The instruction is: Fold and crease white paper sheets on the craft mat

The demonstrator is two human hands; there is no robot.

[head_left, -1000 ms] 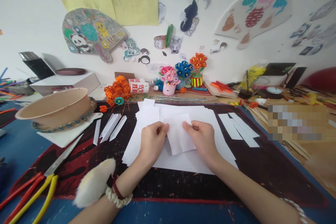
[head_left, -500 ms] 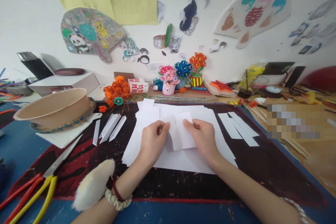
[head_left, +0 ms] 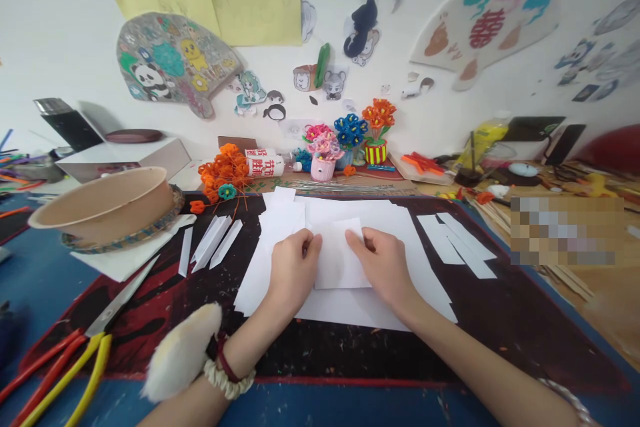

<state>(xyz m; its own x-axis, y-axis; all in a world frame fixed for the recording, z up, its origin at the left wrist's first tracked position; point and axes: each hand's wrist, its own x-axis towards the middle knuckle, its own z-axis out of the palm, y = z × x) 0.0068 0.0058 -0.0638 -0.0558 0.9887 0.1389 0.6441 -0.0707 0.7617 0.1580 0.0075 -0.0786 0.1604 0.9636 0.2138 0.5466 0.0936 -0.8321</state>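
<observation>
Between my hands is a small rectangular piece of white paper (head_left: pixel 339 257), held just over larger white sheets (head_left: pixel 420 280). My left hand (head_left: pixel 296 265) pinches its left edge between thumb and curled fingers. On the other side, my right hand (head_left: pixel 384 260) grips the right edge, thumb on top. The fingers beneath the paper are hidden. To the left lie folded white paper strips (head_left: pixel 213 243), and on the right are flat white strips (head_left: pixel 455 247).
Scissors (head_left: pixel 115 303) with red and yellow handles lie at the left. Behind them stands a round tan basin (head_left: pixel 105 207). Orange pipe-cleaner flowers (head_left: pixel 226 170) and small flower pots (head_left: pixel 324 167) line the back. Thin wooden sticks (head_left: pixel 565 283) are at the right.
The small paper now lies flatter and squarer between my hands, where it was creased and tilted before. My right hand has shifted slightly left.
</observation>
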